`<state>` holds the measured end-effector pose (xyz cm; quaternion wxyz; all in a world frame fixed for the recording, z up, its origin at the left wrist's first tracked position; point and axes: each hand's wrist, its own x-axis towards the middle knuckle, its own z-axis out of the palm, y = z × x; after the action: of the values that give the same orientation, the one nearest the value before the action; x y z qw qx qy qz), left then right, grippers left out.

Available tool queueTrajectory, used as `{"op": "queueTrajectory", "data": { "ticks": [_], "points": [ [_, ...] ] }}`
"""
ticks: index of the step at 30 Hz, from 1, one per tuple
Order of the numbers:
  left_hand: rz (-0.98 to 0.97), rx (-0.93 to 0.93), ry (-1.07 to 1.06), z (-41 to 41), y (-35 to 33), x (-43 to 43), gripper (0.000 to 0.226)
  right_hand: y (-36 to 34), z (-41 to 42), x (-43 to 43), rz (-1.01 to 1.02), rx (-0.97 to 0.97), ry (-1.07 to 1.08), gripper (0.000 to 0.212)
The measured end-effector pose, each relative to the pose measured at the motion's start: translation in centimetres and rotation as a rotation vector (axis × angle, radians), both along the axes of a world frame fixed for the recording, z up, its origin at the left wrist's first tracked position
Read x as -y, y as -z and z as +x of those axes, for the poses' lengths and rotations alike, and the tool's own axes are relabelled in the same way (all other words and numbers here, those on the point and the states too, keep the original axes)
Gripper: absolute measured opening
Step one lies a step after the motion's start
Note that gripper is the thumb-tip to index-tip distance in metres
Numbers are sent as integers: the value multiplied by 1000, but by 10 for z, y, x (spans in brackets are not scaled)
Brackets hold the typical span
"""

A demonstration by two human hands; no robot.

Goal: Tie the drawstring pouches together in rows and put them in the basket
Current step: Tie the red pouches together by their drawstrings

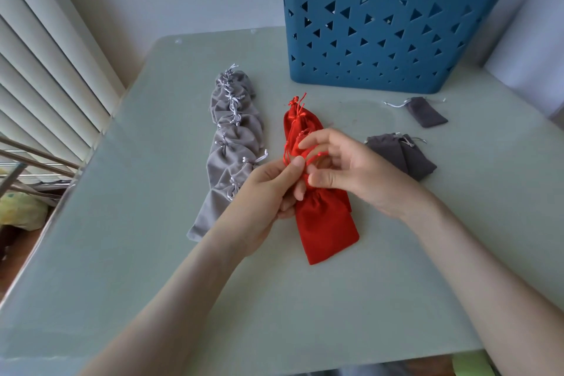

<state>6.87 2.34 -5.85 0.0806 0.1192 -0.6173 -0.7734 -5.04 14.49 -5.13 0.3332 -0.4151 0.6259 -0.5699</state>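
Standing at the near edge of the pale green worktop (152,268) and taking the two hands as the middle of the dial, you see white blinds (45,70) far out at nine o'clock. Closer in, from ten to eleven o'clock, a row of light grey pouches (235,137) lies flat on the worktop, tied neck to neck with white cords.

The left grip (265,192) is clenched round the gathered neck of the nearest red pouch (326,229), with the thumb on top pressing the red cords (286,152). That pouch stretches toward six o'clock with its bottom on the worktop. The rest of the red row (300,122) runs away toward twelve o'clock.

The right grip (354,174) meets the left one at the same neck, thumb and fingertips pinching the red cords, forefinger lifted.

At three o'clock two dark grey pouches (406,159) lie overlapped. A single dark grey pouch (427,111) lies beyond them at two o'clock. The blue basket (396,46), its wall pierced with triangles, stands at one o'clock at the far edge, well apart from the hands.
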Motion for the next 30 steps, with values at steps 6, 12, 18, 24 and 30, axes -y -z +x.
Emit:
{"op": "queueTrajectory", "data": {
  "ticks": [6,12,18,24,30],
  "points": [
    [-58,-81,-29,1,0,6,17,1,4,0,48,66,-105,31],
    [-205,-204,-70,5,-1,8,11,-1,1,-1,-6,130,-21,26],
    [-668,-125,-204,5,8,9,14,-1,1,-2,11,123,18,23],
    [-1153,-137,-402,2,15,6,8,-3,4,-1,36,69,2,17],
    [-1113,-306,-482,5,8,-3,10,-2,7,1,2,203,-27,25]
  ]
}}
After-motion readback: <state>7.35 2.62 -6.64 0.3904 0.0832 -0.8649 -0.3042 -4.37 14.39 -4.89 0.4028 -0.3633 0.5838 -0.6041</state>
